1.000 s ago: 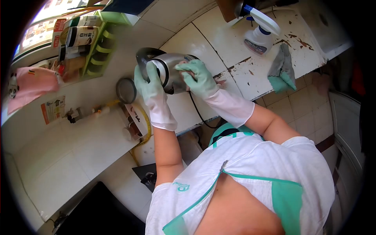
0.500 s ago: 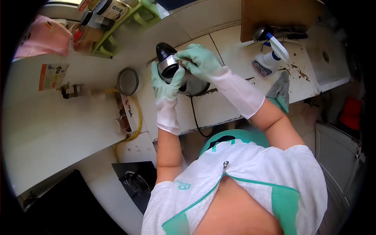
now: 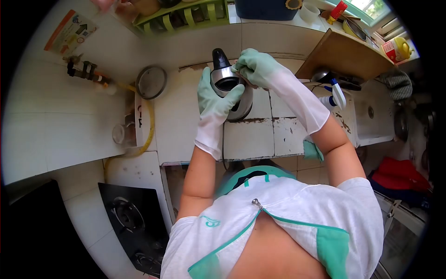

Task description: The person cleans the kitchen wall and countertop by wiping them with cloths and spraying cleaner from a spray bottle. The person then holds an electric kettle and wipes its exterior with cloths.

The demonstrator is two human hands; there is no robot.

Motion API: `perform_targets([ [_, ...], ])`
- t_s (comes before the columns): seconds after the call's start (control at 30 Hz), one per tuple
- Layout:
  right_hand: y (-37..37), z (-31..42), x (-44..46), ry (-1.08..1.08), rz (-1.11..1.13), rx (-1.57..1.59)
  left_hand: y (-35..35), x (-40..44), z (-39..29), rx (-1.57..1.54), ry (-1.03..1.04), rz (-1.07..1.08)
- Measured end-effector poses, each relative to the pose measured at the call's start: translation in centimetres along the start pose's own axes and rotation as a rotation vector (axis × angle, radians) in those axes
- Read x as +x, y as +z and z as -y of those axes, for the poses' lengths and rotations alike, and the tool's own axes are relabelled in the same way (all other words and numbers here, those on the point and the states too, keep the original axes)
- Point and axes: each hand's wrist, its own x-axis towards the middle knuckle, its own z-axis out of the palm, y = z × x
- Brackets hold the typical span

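A stove [image 3: 127, 215] lies at lower left, with a yellow hose [image 3: 149, 128] above it and a round lid [image 3: 151, 82] further up, just beside the hose. The gloved left hand [image 3: 216, 98] grips the kettle [image 3: 224, 73] at the counter [image 3: 251, 139], thumb and fingers spread around its side. The gloved right hand [image 3: 256, 67] has its fingers bunched against the kettle's top; whether they pinch anything is hidden. Rightward come a green cloth [image 3: 312, 150], a spray bottle [image 3: 337, 96] and the sink [image 3: 378, 116].
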Motion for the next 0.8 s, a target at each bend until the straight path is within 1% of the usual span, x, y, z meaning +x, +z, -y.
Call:
perform_targets([
  [0.07,1.8,-0.2,1.2,-0.187,-0.170,-0.021,0.0,0.0,0.1,0.065,0.005,-0.007],
  [0.1,2.6,0.9,2.5,-0.266,-0.230,-0.046,-0.2,0.0,-0.8,0.102,0.008,-0.012],
  [0.13,3.2,2.2,3.7,-0.201,-0.139,-0.103,-0.5,0.0,-2.0,-0.139,0.021,0.092],
  [0.17,3.0,3.8,4.2,-0.133,-0.049,-0.160,-0.5,-0.3,-2.0,-0.157,0.031,0.088],
  [0.23,2.8,4.8,3.8,0.046,0.039,0.043,-0.5,-0.3,-1.9,-0.197,0.067,0.082],
  [0.3,2.4,6.4,2.2,0.102,0.133,0.020,-0.4,0.1,-1.0,-0.300,0.021,0.135],
  [0.33,2.1,7.4,0.8,0.068,0.186,-0.103,-0.4,0.3,-0.4,-0.354,-0.002,0.158],
  [0.37,1.9,7.8,-0.1,0.035,0.241,-0.225,-0.4,0.4,0.0,-0.267,0.053,0.153],
  [0.4,1.8,6.8,-0.3,-0.142,0.205,-0.285,-0.6,0.6,0.4,-0.179,0.108,0.145],
  [0.43,2.5,5.4,1.2,-0.102,0.124,-0.150,-0.7,0.7,0.8,-0.090,0.163,0.137],
  [0.47,3.6,3.5,3.3,-0.058,0.044,-0.008,-1.0,0.1,-0.3,-0.221,0.145,0.127],
  [0.53,2.9,4.7,3.5,-0.031,0.042,-0.090,-1.5,-0.1,-0.7,-0.196,0.113,0.151],
  [0.57,2.3,6.1,3.0,0.003,0.103,-0.151,-1.8,0.1,-0.7,-0.183,0.100,0.162],
  [0.6,1.9,7.4,2.4,0.036,0.165,-0.215,-1.7,0.2,-0.7,-0.142,0.147,0.165],
  [0.63,2.0,8.1,1.7,0.073,0.229,-0.274,-1.3,0.5,0.7,-0.234,0.076,0.145],
  [0.67,3.1,7.5,1.1,0.064,0.236,-0.253,-0.6,1.3,3.0,-0.327,0.009,0.124],
  [0.7,3.1,8.4,-0.9,-0.106,0.210,-0.598,-0.7,1.1,2.6,-0.140,0.085,0.056],
  [0.73,3.1,7.8,-1.1,-0.038,0.253,-0.470,-0.7,0.8,2.2,0.052,0.147,-0.024],
  [0.77,3.1,7.1,-1.2,0.028,0.291,-0.340,-1.2,0.6,1.2,0.037,0.170,0.016],
  [0.8,2.9,6.7,-0.8,-0.043,0.237,-0.346,-1.7,0.6,0.5,0.026,0.195,0.055],
])
